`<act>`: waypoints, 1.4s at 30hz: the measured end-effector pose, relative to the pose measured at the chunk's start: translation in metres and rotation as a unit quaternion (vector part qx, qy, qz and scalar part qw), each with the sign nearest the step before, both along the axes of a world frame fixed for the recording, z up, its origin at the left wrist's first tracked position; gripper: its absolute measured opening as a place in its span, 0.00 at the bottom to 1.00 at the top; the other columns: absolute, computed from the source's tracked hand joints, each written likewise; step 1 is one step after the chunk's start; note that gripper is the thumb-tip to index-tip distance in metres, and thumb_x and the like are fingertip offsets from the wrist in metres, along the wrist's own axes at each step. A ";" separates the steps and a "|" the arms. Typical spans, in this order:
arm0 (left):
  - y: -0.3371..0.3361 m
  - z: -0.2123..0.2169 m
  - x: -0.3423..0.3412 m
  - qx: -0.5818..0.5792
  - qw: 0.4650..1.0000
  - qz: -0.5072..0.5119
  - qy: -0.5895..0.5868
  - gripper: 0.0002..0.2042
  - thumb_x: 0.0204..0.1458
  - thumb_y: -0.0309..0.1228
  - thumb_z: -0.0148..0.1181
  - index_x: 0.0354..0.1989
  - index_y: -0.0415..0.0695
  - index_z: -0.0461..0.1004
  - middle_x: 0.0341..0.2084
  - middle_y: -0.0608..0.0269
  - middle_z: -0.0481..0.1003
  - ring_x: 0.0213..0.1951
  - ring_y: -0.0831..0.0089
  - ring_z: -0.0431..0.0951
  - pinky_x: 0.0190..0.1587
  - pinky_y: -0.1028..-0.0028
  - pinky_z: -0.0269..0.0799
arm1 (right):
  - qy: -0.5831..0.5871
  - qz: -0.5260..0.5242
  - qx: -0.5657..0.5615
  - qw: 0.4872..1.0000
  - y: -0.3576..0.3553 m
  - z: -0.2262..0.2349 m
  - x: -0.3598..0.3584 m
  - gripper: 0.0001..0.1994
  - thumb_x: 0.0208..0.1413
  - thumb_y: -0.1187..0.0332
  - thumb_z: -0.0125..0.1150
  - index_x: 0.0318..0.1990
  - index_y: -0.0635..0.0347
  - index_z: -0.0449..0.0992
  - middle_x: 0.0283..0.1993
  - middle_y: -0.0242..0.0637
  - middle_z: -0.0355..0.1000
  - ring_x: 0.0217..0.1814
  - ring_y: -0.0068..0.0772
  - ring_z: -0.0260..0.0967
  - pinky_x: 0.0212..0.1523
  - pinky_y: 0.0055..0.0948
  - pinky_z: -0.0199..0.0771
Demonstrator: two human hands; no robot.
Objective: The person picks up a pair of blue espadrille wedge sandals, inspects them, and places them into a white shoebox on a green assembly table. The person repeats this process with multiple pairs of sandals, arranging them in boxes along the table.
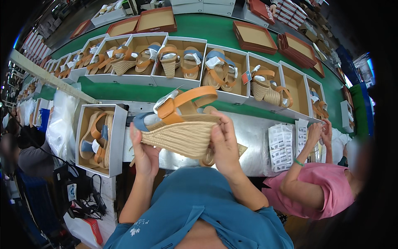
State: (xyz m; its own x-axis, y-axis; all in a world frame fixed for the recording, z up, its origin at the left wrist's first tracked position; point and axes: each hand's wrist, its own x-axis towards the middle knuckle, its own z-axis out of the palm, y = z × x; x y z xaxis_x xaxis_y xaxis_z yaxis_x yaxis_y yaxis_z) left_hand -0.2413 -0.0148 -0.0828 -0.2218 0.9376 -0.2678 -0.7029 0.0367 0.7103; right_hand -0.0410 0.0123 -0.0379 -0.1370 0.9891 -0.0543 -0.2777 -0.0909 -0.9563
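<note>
I hold a wedge sandal point(182, 128) up in front of my chest, on its side, with a woven straw wedge, tan leather straps and a blue heel piece. My left hand point(143, 151) grips its heel end from below. My right hand point(224, 143) clasps the toe end, fingers curled over the sole. White paper stuffing sits under the upper strap. An open white shoebox point(118, 137) with a matching pair of sandals lies just left of my left hand on the metal worktop point(253, 137).
A green conveyor belt point(215, 31) carries a row of open white boxes with sandals point(182, 60) and red-brown box lids point(253, 37). At my right a person in a pink top point(327, 191) handles label sheets point(282, 147). Cables and devices lie at lower left.
</note>
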 end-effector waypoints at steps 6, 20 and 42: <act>-0.009 -0.098 -0.004 -0.066 0.960 -0.157 -0.222 0.25 0.64 0.46 0.41 0.62 0.41 0.62 0.57 0.51 0.68 0.56 0.59 0.72 0.57 0.62 0.72 | -0.323 0.164 0.256 0.896 -0.021 -0.033 -0.012 0.13 0.57 0.69 0.59 0.49 0.57 0.72 0.45 0.44 0.70 0.44 0.41 0.73 0.44 0.35 0.75; -0.043 -0.180 0.005 -0.189 0.939 -0.187 0.220 0.13 0.64 0.30 0.47 0.49 0.35 0.73 0.36 0.65 0.77 0.35 0.82 0.74 0.40 0.80 0.70 | -0.205 0.144 -0.115 0.961 -0.043 -0.199 0.068 0.48 0.54 0.64 0.66 0.71 0.67 0.34 0.68 0.50 0.51 0.71 0.43 0.51 0.67 0.39 0.56; 0.018 0.073 0.090 0.417 0.568 -0.237 0.669 0.36 0.50 0.46 0.56 0.65 0.36 0.58 0.65 0.41 0.56 0.69 0.50 0.52 0.68 0.49 0.42 | 0.446 0.078 -0.099 0.886 -0.018 -0.077 0.065 0.32 0.63 0.49 0.48 0.68 0.60 0.53 0.65 0.49 0.60 0.63 0.46 0.65 0.62 0.45 0.69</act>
